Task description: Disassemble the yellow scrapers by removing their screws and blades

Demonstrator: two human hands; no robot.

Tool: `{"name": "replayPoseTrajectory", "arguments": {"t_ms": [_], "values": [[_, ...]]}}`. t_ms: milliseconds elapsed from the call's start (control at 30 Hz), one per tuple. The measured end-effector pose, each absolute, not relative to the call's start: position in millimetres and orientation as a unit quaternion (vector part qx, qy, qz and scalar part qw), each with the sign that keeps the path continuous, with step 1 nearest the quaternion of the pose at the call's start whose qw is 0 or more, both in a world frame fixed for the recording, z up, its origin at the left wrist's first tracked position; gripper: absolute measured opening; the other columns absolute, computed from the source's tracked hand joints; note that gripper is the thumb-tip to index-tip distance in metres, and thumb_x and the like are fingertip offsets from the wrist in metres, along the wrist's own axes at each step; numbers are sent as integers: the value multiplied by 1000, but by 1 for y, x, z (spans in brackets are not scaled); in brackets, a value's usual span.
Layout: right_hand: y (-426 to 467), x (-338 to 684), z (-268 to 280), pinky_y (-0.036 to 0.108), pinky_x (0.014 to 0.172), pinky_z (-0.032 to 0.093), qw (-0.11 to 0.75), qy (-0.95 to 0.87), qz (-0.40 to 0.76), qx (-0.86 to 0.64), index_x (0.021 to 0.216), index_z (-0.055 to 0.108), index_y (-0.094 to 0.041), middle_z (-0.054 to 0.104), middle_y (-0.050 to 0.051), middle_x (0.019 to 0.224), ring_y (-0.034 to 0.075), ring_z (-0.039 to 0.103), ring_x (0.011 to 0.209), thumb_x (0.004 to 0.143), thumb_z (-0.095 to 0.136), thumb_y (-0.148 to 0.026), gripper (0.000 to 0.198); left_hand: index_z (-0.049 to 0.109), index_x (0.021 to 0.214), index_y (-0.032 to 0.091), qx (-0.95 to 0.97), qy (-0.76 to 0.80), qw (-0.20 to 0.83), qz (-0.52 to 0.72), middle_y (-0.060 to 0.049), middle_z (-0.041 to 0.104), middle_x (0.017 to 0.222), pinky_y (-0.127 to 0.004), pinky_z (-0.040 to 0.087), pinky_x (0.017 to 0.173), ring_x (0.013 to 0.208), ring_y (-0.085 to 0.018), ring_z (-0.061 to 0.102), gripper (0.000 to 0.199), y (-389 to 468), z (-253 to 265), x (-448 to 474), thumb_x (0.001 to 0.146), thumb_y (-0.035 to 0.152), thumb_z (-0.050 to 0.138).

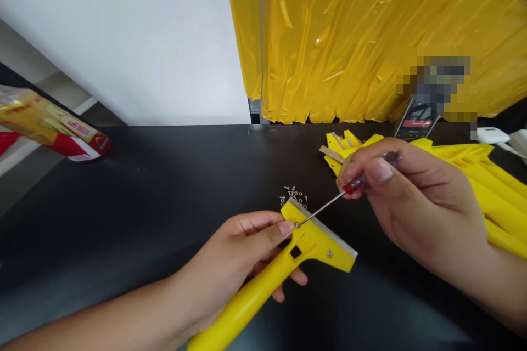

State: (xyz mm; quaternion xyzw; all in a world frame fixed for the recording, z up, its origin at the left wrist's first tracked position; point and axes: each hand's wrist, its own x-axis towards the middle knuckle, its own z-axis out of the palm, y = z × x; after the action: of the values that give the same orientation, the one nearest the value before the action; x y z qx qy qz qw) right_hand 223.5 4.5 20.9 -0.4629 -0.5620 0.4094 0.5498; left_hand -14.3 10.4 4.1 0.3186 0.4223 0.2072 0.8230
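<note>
My left hand point(259, 247) grips a yellow scraper point(263, 279) near its head, the thumb pressed beside a screw point(297, 225). A metal blade point(329, 227) runs along the scraper's far edge, and a second screw point(329, 254) sits near its right end. In my right hand point(411, 203), the fingers are closed round the handle of a screwdriver point(323, 208) with a red collar. Its tip touches the screw by my left thumb. Just behind the scraper head, several small screws and nuts point(295, 194) lie on the black table point(185, 186).
A heap of yellow scraper parts point(510, 197) lies at the right, partly behind my right hand. Behind it stands a phone-like device point(418, 118), next to a white object point(493, 135). At the left is a red and yellow package point(53, 126). Yellow plastic sheeting point(337, 38) hangs at the back.
</note>
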Motion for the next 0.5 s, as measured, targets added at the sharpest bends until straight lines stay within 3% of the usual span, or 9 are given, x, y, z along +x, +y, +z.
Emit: {"name": "replayPoseTrajectory", "arguments": {"t_ms": [133, 267, 500], "values": [[3, 225, 18, 36, 79, 51, 545, -577, 393, -466, 100, 78, -37, 68, 2, 96, 20, 60, 87, 106, 68, -43, 13, 80, 110, 15, 319, 420, 824, 208, -9, 83, 92, -16, 59, 53, 72, -16, 79, 24, 10, 3, -15, 103, 38, 74], [1, 230, 18, 34, 78, 52, 540, -665, 301, -419, 108, 76, -30, 72, 3, 96, 20, 66, 90, 107, 67, -29, 9, 80, 108, 15, 318, 420, 824, 210, -9, 84, 95, -16, 59, 53, 72, -16, 79, 23, 10, 3, -16, 102, 37, 75], [-4, 234, 48, 32, 78, 61, 410, -844, 215, -272, 107, 69, -17, 76, 5, 88, 17, 71, 79, 98, 75, -19, 11, 81, 107, 16, 321, 416, 824, 211, -6, 81, 85, -17, 60, 54, 70, -15, 78, 23, 8, 2, -16, 101, 38, 76]]}}
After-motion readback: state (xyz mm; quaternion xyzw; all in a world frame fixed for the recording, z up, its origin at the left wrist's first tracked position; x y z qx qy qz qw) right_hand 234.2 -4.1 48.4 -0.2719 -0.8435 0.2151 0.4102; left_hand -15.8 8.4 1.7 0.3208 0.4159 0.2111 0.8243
